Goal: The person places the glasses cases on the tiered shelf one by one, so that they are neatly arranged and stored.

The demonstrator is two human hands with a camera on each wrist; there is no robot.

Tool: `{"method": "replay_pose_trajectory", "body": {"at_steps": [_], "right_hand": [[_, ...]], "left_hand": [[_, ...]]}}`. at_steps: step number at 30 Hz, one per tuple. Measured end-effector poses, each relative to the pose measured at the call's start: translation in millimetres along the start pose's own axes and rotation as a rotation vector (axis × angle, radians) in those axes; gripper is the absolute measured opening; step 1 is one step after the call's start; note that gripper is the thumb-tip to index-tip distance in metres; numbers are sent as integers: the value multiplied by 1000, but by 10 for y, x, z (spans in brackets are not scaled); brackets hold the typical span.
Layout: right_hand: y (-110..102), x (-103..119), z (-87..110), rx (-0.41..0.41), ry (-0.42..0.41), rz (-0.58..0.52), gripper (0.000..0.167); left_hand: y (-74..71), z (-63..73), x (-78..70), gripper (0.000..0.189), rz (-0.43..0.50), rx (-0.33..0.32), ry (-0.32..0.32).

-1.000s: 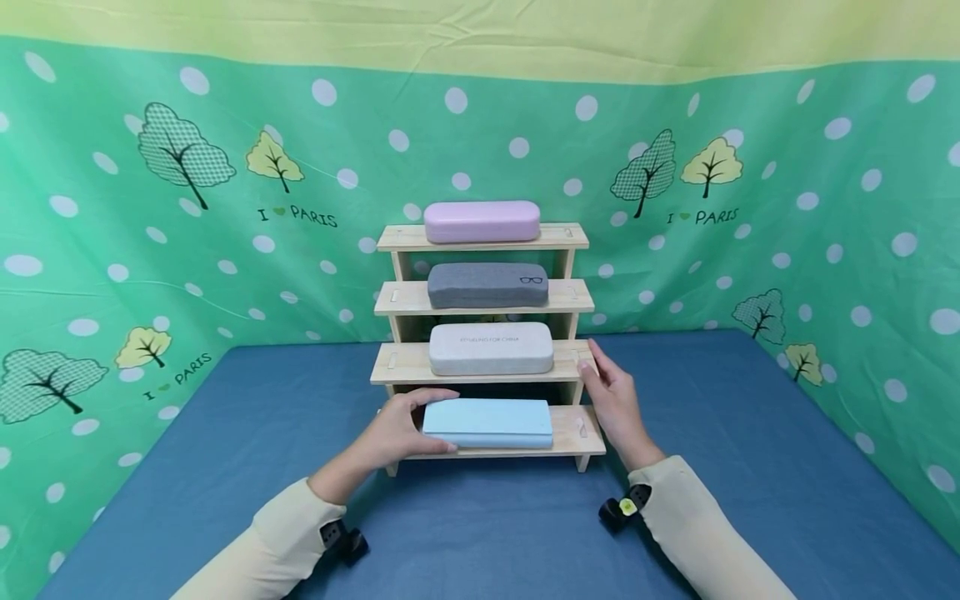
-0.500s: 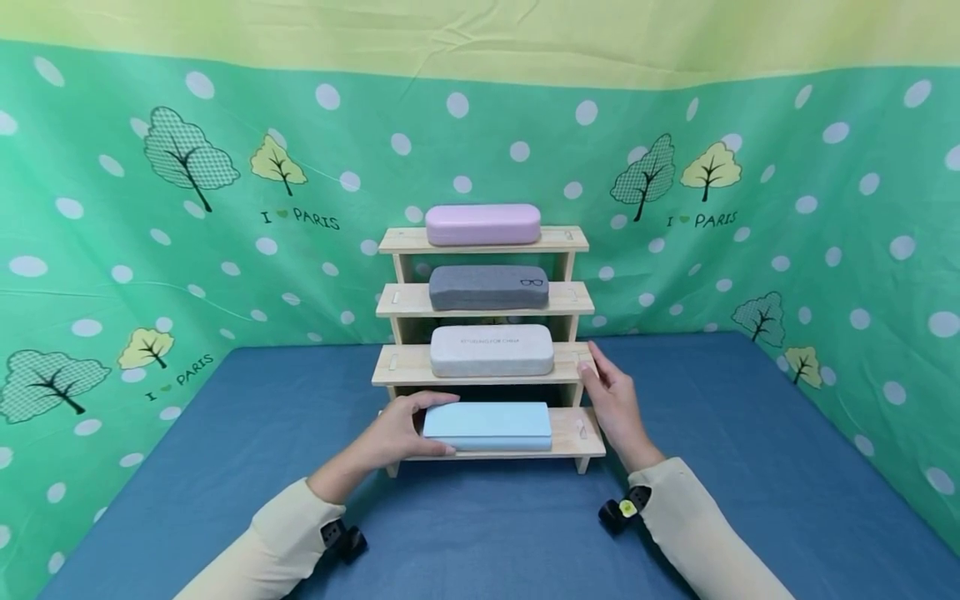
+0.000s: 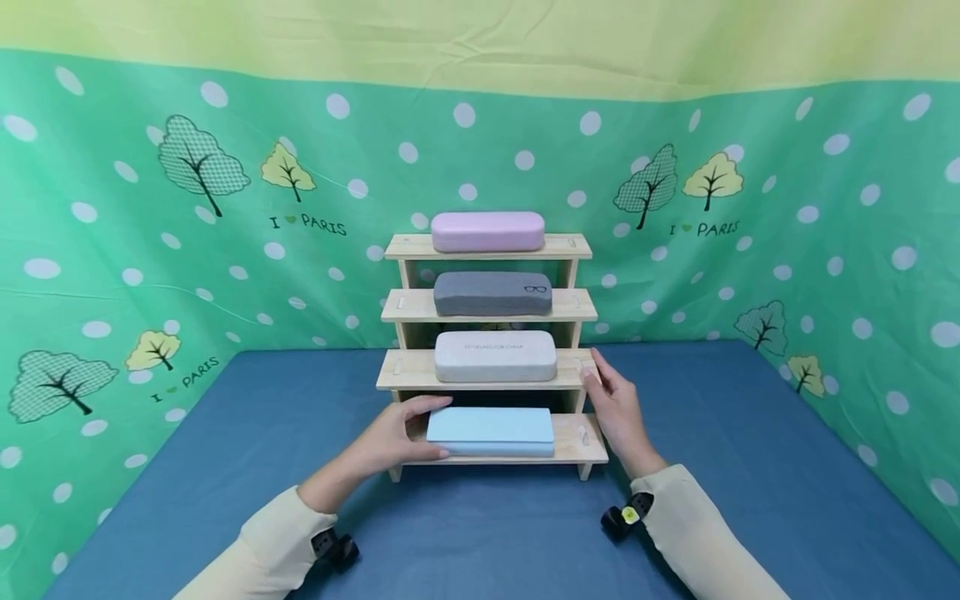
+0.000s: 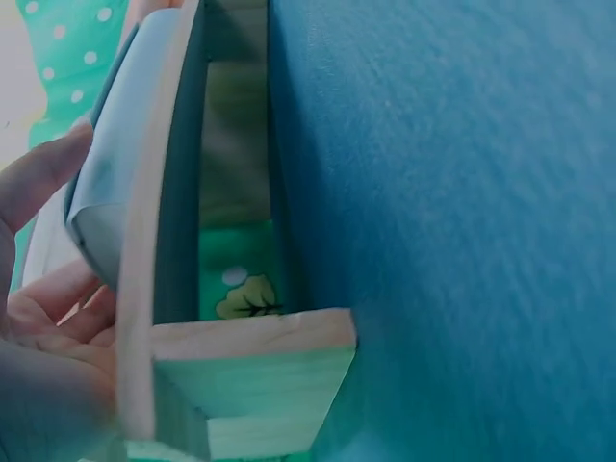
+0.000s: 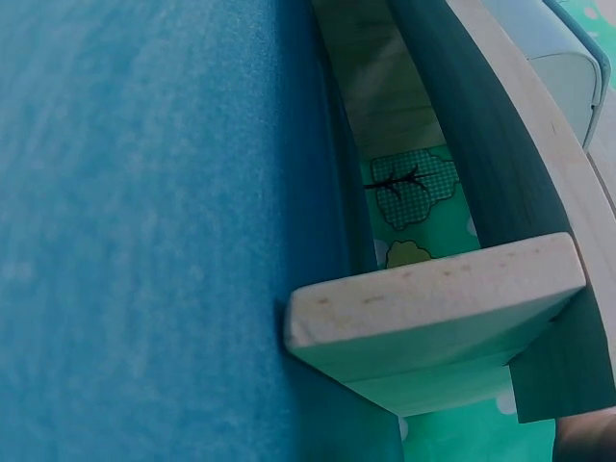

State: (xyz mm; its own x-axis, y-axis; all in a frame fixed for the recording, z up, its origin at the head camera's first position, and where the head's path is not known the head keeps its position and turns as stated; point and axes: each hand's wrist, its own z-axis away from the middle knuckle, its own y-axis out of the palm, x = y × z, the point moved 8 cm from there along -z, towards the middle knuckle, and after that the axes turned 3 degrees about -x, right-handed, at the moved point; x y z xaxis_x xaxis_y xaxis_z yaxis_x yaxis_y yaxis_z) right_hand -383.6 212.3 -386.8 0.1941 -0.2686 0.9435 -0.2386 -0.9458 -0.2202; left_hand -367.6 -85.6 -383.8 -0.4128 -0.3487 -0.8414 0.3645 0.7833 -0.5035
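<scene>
A light-blue glasses case lies on the lowest step of a four-tier wooden display stand. My left hand spans the case's left end, thumb in front and fingers behind, with a gap at the palm. In the left wrist view the thumb is at the case's edge; whether it touches is hard to tell. My right hand grips the right end of the step above, thumb on the near side. White, grey and lilac glasses cases lie on the higher steps.
A blue cloth covers the table under the stand. Green curtain cloth with white dots and printed trees hangs behind and at both sides. A small black camera is strapped at each wrist.
My left hand has loosened slightly and shifted left from the light-blue case, which stays on its step. My right hand keeps its place on the stand. The head view has tilted slightly.
</scene>
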Motion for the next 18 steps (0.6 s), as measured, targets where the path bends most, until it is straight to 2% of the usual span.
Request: {"method": "replay_pose_trajectory", "body": {"at_steps": [6, 11, 14, 18], "right_hand": [[-6, -8, -27, 6, -13, 7, 56], [-38, -7, -31, 23, -36, 51, 57], [-58, -8, -32, 39, -42, 97, 58], [-78, 4, -49, 69, -49, 140, 60]], "left_hand": [[-106, 89, -61, 70, -10, -19, -39], [-203, 161, -156, 64, -34, 6, -23], [-310, 198, -227, 56, -70, 8, -3], [-512, 206, -304, 47, -124, -27, 28]]}}
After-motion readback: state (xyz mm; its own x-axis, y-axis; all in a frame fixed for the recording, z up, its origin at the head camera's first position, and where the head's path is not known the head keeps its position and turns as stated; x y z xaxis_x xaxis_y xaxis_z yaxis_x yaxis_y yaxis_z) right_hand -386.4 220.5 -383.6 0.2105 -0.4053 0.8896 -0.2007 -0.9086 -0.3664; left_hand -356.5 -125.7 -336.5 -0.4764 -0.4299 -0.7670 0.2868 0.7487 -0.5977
